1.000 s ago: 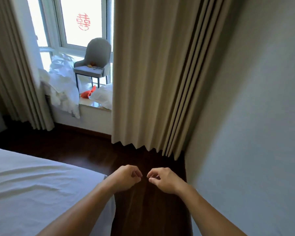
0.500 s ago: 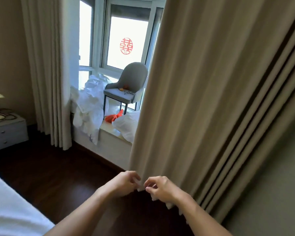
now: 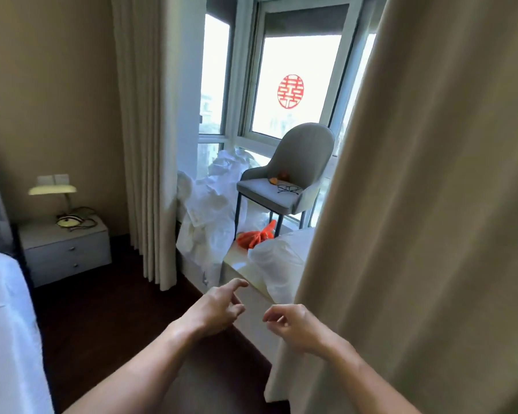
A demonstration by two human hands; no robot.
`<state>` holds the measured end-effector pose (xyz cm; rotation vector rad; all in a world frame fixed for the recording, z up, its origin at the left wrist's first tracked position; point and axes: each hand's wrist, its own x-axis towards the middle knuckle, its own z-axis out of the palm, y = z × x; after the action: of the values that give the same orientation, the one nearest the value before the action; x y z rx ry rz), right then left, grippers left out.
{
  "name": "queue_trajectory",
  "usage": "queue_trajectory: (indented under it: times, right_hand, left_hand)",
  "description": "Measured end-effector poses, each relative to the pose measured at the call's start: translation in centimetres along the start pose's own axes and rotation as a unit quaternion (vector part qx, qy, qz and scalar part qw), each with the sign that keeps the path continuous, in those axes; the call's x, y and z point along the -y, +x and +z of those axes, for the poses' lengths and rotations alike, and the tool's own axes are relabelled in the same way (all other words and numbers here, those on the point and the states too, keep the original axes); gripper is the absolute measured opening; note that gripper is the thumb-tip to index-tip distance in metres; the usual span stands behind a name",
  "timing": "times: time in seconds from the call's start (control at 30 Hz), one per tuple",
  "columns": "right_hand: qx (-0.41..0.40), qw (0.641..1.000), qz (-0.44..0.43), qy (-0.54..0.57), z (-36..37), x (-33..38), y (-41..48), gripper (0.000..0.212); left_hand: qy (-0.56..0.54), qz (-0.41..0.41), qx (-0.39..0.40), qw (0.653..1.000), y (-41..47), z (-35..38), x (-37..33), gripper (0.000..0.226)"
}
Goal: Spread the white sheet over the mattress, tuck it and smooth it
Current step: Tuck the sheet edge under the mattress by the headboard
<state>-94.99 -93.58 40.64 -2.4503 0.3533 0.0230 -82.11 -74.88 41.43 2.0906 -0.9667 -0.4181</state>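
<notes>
1. Two bare hands reach forward over the dark wooden floor [image 3: 102, 324], both empty and touching nothing.
2. The left hand [image 3: 219, 309] has its fingers loosely spread, forefinger stretched toward the pale window ledge [image 3: 237, 264].
3. The right hand [image 3: 293, 322] is half curled, fingertips bent inward with a gap between thumb and fingers; it sits just beside the edge of the long beige pleated curtain [image 3: 416, 204], and whether it brushes the cloth is hard to tell.
4. The white sheet [image 3: 3, 309] lies over the mattress at the far left, draping down its side, well apart from both hands.
5. A heap of crumpled white bedding [image 3: 210, 204] spills from the ledge toward the floor, and a white pillow-like bundle [image 3: 275, 264] rests on the ledge near the curtain.
6. An orange crumpled bag or cloth [image 3: 256, 236] lies on the ledge between the heap and the bundle.
7. A grey upholstered chair with thin dark legs [image 3: 293, 174] stands on the ledge; black-framed glasses [image 3: 287, 189] and a small orange item lie on its seat.
8. A round red paper cutout [image 3: 290, 91] is stuck on the window pane above the chair.
9. A second beige curtain [image 3: 150, 144] hangs left of the window.
10. A grey two-drawer bedside cabinet [image 3: 66, 249] stands by the bed, with a small flat-shaded lamp [image 3: 54, 192] on top.
</notes>
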Motion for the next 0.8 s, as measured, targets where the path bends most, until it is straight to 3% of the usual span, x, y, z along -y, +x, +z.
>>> queue_trajectory:
  times: [0.23,0.47,0.67,0.8]
  right_hand:
    - [0.079,0.986,-0.144,-0.027,0.8,4.8,24.3,0.015]
    - [0.218,0.912,-0.332,-0.1,12.0,17.5,41.2,0.011]
    - [0.293,0.875,-0.356,-0.149,20.4,26.4,56.0,0.017]
    - [0.288,0.885,-0.338,-0.142,23.1,33.8,67.1,0.019]
  left_hand:
    - [-0.011,-0.091,-0.143,0.985,11.0,-9.6,6.6,0.029]
    - [-0.029,-0.215,-0.277,0.936,11.7,-19.5,19.2,0.047]
    - [-0.048,-0.279,-0.301,0.911,15.6,-30.1,33.5,0.034]
    - [-0.057,-0.304,-0.302,0.902,18.0,-39.4,41.9,0.028]
